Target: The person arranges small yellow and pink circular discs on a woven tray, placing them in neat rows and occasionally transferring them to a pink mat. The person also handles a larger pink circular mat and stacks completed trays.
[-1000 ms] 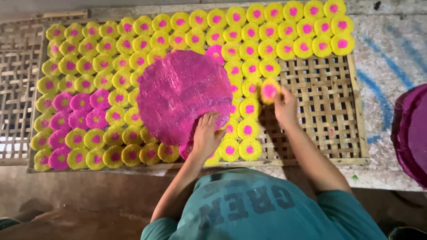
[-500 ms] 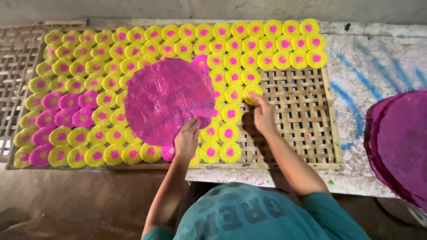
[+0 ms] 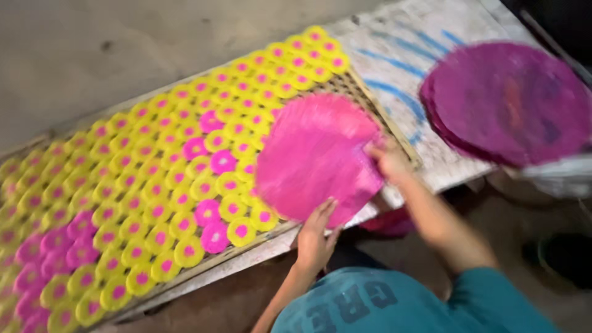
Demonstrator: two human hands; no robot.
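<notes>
The long woven drying rack (image 3: 376,102) ran away from you up and to your left, nearly covered with rows of small yellow discs with pink centres (image 3: 154,185), a few all-pink ones among them. On the painted bench to your right sat a stack of large purple rounds (image 3: 509,102), well apart from your hands. The large pink round (image 3: 314,157) lay flat on the near right end of the rack, over some of the small discs, directly ahead of you and between your hands. It had no long axis to speak of. Your right hand (image 3: 388,161) gripped its right edge, fingers closed on the rim. Your left hand (image 3: 316,237) pressed its near edge, fingers spread and flat rather than clamped. Both hands touched it, set apart across its width.
</notes>
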